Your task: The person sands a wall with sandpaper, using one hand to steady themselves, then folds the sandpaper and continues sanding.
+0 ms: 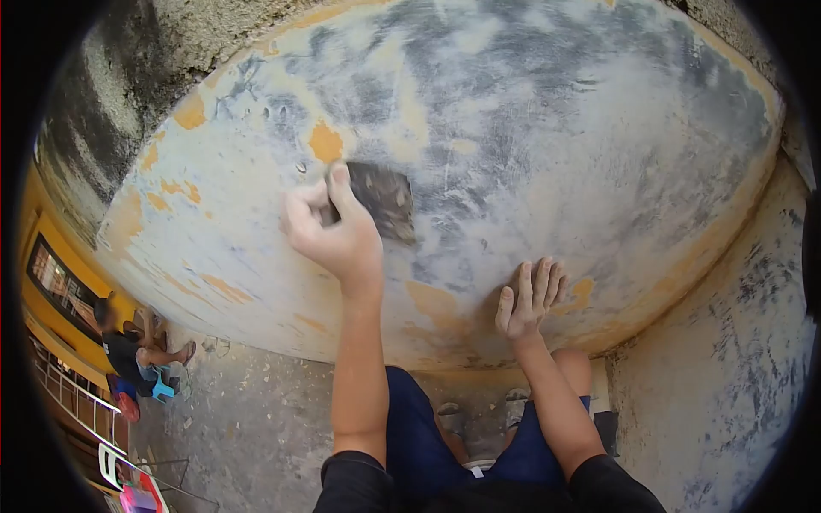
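Note:
My left hand (338, 227) is closed on the edge of a dark, worn sheet (382, 202), pinched between thumb and fingers. That sheet lies against a large curved surface (547, 162), whitish with dark grey smears and orange patches. What the sheet is made of I cannot tell. Farther right and lower, my right hand (532, 299) rests on the same surface near its lower edge, fingers spread and nothing held. An orange patch (325, 141) shows just above my left hand.
A rough stained wall (120, 103) borders the surface at upper left. Grey concrete floor (256, 410) lies below. At the far left a person (128, 350) sits on a blue stool (162, 386), near a ladder (73, 389) and a white chair (109, 466). Another wall (710, 368) stands at right.

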Available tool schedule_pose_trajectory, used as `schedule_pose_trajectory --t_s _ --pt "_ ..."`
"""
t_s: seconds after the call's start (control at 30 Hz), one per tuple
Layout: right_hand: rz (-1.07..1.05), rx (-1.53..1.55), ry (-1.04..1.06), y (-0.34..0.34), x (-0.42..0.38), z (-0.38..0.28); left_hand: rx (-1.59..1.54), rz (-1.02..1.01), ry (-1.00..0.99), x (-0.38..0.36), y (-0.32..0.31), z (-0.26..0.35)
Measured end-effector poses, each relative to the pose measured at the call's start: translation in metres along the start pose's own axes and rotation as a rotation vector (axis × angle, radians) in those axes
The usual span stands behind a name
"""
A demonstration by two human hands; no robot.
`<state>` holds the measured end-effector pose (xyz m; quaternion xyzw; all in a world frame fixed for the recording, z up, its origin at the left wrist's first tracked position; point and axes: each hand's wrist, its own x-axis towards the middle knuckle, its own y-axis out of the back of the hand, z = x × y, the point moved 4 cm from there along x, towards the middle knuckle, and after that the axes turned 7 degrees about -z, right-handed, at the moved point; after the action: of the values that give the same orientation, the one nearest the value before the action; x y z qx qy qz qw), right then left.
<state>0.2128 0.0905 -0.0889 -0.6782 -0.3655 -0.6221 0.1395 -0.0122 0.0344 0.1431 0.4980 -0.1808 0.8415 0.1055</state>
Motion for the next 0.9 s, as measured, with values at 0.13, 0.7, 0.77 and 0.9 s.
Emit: schedule_pose_trajectory --t_s 0.13,0.7,0.77,0.9 --pt "-0.015 0.047 -0.030 0.002 0.005 -0.003 0.140 0.000 -0.159 0.057 -0.018 0.026" --pt "-0.031 0.049 -0.035 0.006 0.006 -0.004 -0.005 -0.007 -0.019 0.027 -0.011 0.021" --pt "-0.027 0.022 -0.016 0.004 0.004 -0.002 -0.056 0.027 -0.028 0.005 -0.008 0.009" --pt "-0.027 -0.014 0.025 0.004 0.008 -0.005 0.210 0.047 -0.195 0.034 -0.016 0.023"
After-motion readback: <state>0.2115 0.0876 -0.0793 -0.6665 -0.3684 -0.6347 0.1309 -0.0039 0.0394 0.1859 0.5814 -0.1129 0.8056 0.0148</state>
